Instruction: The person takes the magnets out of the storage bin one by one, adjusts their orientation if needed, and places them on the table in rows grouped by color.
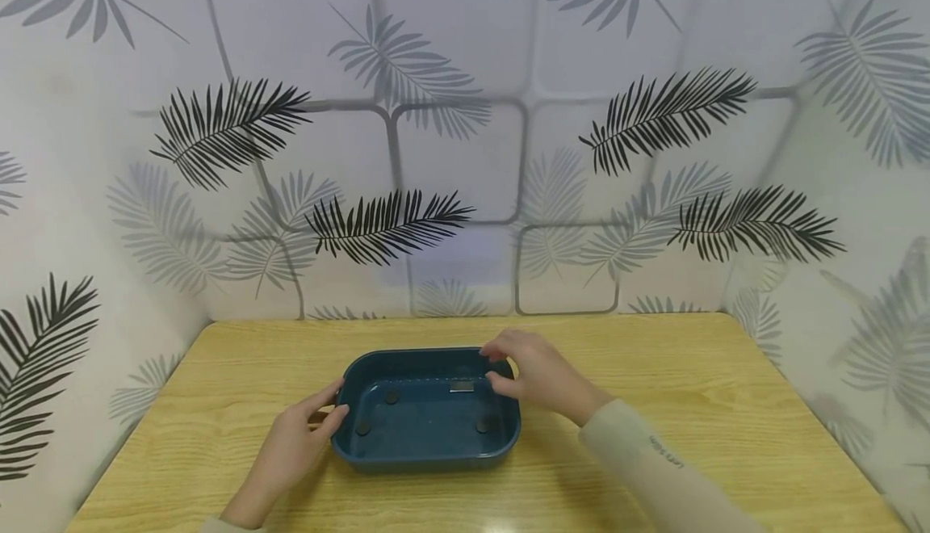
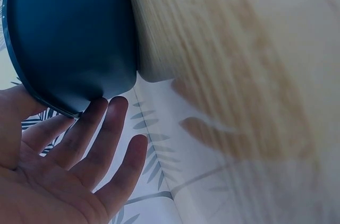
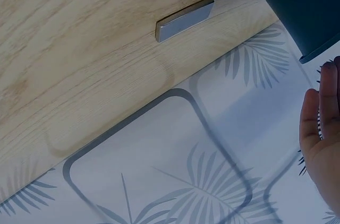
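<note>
A dark blue rounded basin (image 1: 429,436) stands on the wooden table in the head view. Inside lie several dark round discs (image 1: 482,425) and a small silver bar (image 1: 461,386). My left hand (image 1: 294,440) holds the basin's left side by the rim; in the left wrist view its fingertips (image 2: 118,108) lie against or close to the outer wall, and the thumb tip is hidden. At the far right corner is my right hand (image 1: 534,371), fingers over the rim, thumb apart from them. Only part of its fingers (image 3: 328,96) shows in the right wrist view, near the rim.
A silver rectangular block (image 3: 185,19) rests on the table beside the basin in the right wrist view. The wooden table (image 1: 654,355) runs back to a wall (image 1: 465,258) printed with grey and black leaves.
</note>
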### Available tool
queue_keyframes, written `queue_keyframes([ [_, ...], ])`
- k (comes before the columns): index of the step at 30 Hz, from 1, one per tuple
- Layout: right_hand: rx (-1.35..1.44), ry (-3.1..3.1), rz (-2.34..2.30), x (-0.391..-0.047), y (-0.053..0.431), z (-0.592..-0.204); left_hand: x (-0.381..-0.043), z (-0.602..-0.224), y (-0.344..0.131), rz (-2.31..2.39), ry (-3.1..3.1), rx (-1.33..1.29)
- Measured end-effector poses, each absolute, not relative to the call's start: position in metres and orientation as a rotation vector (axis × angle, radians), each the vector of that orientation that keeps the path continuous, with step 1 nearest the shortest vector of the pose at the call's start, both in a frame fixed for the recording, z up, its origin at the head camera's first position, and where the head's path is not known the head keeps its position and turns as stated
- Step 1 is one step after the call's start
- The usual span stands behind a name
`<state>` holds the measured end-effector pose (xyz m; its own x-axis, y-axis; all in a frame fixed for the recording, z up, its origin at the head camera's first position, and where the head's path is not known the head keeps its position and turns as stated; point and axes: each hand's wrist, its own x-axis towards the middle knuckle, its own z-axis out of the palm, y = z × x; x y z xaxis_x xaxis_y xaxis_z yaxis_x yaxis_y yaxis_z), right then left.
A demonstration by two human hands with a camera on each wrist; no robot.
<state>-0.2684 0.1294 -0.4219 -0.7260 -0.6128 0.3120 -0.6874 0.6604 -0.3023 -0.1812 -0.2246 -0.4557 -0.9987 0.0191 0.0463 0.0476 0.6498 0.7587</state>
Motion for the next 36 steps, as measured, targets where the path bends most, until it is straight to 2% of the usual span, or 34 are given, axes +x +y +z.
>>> queue_keyframes([
  [20,1.068,-2.86,0.631,-0.263,0.101,-0.429,-0.18,-0.456,-0.225,-1.3,-2.828,-0.06],
  [36,1.091,-3.02,0.458,-0.262,0.083,-0.44,-0.18,-0.455,-0.224,-1.286,-2.826,-0.066],
])
